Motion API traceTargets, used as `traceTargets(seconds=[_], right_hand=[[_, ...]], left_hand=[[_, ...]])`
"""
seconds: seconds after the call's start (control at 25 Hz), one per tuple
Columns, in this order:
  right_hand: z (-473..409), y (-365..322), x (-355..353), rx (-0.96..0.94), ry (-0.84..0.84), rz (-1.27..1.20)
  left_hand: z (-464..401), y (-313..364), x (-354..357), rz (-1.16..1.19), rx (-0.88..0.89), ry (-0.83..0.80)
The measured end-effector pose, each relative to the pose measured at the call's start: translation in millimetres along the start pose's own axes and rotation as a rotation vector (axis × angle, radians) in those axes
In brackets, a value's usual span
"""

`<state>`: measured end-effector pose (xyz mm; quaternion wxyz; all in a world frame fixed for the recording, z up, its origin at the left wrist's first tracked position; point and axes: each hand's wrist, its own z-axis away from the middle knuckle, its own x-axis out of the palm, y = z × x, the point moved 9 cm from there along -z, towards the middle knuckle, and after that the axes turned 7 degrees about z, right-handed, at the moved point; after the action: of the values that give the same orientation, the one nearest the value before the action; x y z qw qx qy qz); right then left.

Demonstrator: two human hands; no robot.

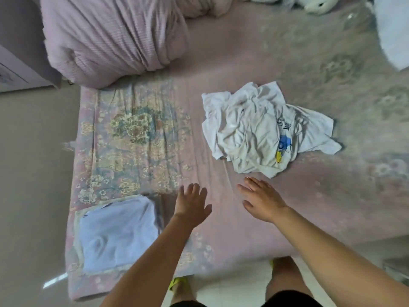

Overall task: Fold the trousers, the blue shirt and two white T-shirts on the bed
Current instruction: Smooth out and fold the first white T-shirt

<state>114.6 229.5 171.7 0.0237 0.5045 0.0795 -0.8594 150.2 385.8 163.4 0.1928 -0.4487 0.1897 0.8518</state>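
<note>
Both hands are held over the bed (243,218) with fingers straight and apart, holding nothing: the left hand (191,203), the right hand (261,199). The white T-shirts (254,129) lie crumpled just beyond the right hand. The folded blue shirt (117,233) lies at the near left corner.

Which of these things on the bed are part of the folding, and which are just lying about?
Part of the job: white T-shirts, crumpled in a heap; folded blue shirt; left hand and right hand, both open and holding nothing.

Lying about: pink quilt; soft toy.
</note>
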Motion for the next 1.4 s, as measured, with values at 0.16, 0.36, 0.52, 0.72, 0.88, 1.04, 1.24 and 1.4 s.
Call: traceTargets(seconds=[0.16, 0.36, 0.52, 0.72, 0.88, 1.04, 1.24, 1.4], right_hand=[[-4.5, 159.1, 14.7, 0.060, -0.078, 0.063], [-57.9, 251.5, 51.8, -0.011, -0.153, 0.127], [-109.2, 251.5, 89.8, -0.075, -0.086, 0.139], [-112.0, 204.1, 141.5, -0.035, 0.055, 0.131], [-114.1, 198.7, 139.3, 0.049, 0.127, 0.080], [-100.8, 230.2, 71.0, 0.128, 0.244, -0.274], [-79.4, 242.5, -61.6, 0.091, 0.190, -0.597], [-31.6, 242.7, -202.5, 0.071, 0.259, -0.575]], left_hand=[[-92.0, 90.8, 8.5, 0.049, -0.137, -0.013], [-164.3, 122.2, 86.1, 0.095, -0.331, -0.169], [-185.0, 120.7, 175.9, 0.198, -0.379, -0.350], [-188.9, 115.6, 191.3, 0.263, -0.328, -0.290], [-186.5, 115.4, 185.3, 0.257, -0.311, -0.279], [-181.8, 114.3, 121.5, 0.296, -0.275, -0.099], [-160.6, 122.8, -26.9, 0.400, -0.176, 0.177], [-124.1, 137.6, -177.6, 0.531, -0.099, 0.360]])
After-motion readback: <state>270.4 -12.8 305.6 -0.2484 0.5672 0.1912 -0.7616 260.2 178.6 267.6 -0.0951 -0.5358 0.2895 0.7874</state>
